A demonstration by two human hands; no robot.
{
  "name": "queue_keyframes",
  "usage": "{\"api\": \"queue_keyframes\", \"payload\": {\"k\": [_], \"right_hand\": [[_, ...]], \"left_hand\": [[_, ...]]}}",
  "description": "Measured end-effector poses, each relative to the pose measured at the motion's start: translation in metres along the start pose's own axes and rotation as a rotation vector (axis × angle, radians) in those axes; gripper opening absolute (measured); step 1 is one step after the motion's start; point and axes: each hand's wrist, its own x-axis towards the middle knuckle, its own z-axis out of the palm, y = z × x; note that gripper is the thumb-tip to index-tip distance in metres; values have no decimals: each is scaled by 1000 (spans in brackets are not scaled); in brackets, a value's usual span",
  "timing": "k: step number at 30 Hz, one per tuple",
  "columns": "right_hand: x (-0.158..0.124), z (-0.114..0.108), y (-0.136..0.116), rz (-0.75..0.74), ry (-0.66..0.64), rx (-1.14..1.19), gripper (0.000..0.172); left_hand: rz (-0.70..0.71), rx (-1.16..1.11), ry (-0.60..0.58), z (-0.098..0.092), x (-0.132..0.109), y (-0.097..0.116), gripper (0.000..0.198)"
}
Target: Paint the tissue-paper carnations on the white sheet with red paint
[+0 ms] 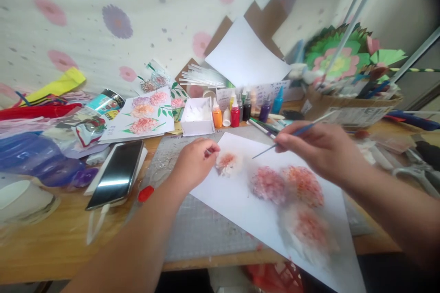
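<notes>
I find four flower heads on the white sheet (237,206). The pink flower head (268,184) and orange flower head (304,186) look fully coloured; the lower flower head (309,229) has pale edges. The small flower head (227,162), beside the left hand (194,164), is coloured mainly at its centre; I judge it least complete. Left fingers are curled together, contents unclear. The right hand (314,144) grips a thin blue tool (304,129).

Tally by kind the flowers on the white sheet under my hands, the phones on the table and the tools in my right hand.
Flowers on the white sheet: 4
Phone on the table: 1
Thin tool in the right hand: 1
Total: 6
</notes>
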Motion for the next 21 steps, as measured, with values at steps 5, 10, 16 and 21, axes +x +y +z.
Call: {"api": "queue_keyframes", "payload": {"k": [5,10,16,21], "right_hand": [[-17,-40,7,180,256,7,48],[-42,-64,23,241,394,4,57],[-69,-80,33,250,382,-78,53],[-85,-92,36,282,389,-176,65]], "left_hand": [[311,88,-166,4,-2,-5,26],[447,153,-273,1,-3,-10,30],[499,203,-172,0,-6,-5,33],[428,106,81,-5,-4,-3,23]]}}
